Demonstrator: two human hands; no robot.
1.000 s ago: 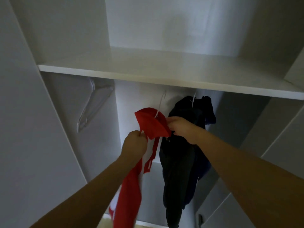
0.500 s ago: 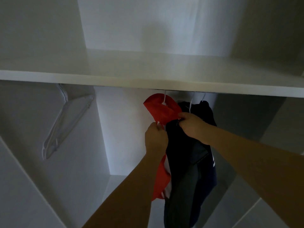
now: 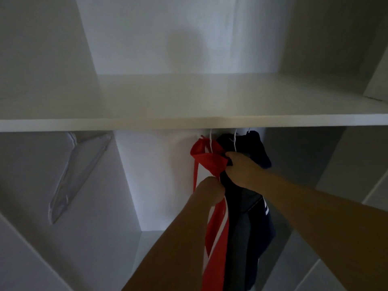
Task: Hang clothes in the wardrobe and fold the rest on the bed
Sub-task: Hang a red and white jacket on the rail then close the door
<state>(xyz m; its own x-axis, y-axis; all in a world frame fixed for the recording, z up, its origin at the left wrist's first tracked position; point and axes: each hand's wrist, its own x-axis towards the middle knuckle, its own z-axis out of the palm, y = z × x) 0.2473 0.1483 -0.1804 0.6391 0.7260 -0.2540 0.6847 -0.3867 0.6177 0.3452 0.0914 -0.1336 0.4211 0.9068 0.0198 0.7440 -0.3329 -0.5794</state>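
Garments, hanging: three. One red garment (image 3: 212, 166) with white stripes, on a white hanger hook (image 3: 210, 136) under the front edge of the wardrobe shelf (image 3: 189, 120); one black garment (image 3: 237, 206) and one navy garment (image 3: 262, 156) just beside it to the right, each on its own white hook.

Hangers, bare: one clear hanger (image 3: 77, 175), tilted in the left compartment, well apart from the clothes.

Hands: two. Left hand (image 3: 210, 192) curled, pinching the red fabric below the shoulder. Right hand (image 3: 241, 168) curled round the red shoulder fabric where it meets the black garment.

Change against half a second earlier: red garment hung closer under the shelf, its top flattened and narrower; left hand lower on the fabric; shelf edge filling more of the view.

Surroundings: white wardrobe interior, dim; shelf spanning the full width, vertical divider (image 3: 126, 181) left of the clothes, white back panel (image 3: 163, 181) behind them, faint shadow on the upper back wall.
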